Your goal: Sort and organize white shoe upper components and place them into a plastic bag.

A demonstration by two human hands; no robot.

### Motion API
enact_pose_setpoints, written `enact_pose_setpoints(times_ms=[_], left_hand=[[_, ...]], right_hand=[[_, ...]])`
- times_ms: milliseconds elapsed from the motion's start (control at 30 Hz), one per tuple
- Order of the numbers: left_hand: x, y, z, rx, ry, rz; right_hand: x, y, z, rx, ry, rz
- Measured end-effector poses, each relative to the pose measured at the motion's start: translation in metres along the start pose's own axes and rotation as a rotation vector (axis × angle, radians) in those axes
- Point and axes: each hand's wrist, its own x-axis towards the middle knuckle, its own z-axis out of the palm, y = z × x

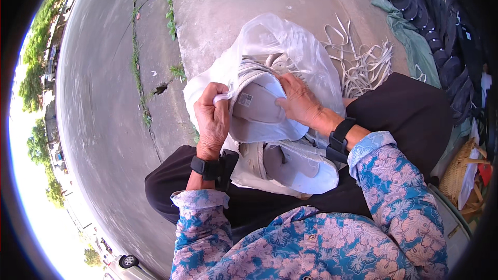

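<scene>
Left hand has its grip clenched on the bag edge; right hand grasps the shoe partly inside it, above another shoe on the lap.

Sunlit concrete ground — cracked, weedy; trees at left, woven basket right.

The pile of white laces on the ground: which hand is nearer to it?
Right. The right hand rests on the shoe in the plastic bag, just beside the laces; the left hand grips the bag's far edge.
</scene>
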Motion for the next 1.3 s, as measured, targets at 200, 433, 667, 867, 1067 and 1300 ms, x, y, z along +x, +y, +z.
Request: enact_pose_setpoints(times_ms=[200,433,667,867,1067,1300], left_hand=[[-0.011,-0.001,0.015,0.441,0.037,0.237],[-0.021,-0.007,0.007,0.565,-0.141,0.294],[-0.022,-0.002,0.018,0.622,-0.249,0.368],[-0.02,-0.022,0.007,0.633,-0.078,0.334],[-0.014,-0.028,-0.025,0.647,0.044,0.269],[-0.005,-0.04,-0.04,0.639,0.113,0.304]], right_hand=[[0.022,-0.04,-0.02,0.129,0.437,-0.185],[0.023,-0.048,0.007,-0.33,0.26,-0.22],[0.041,-0.033,0.015,-0.265,0.255,-0.133],[0.075,0.012,-0.038,0.356,-0.131,-0.108],[0.069,0.07,-0.068,-0.24,-0.28,0.242],[0.039,0.028,-0.055,-0.352,-0.245,0.091]])
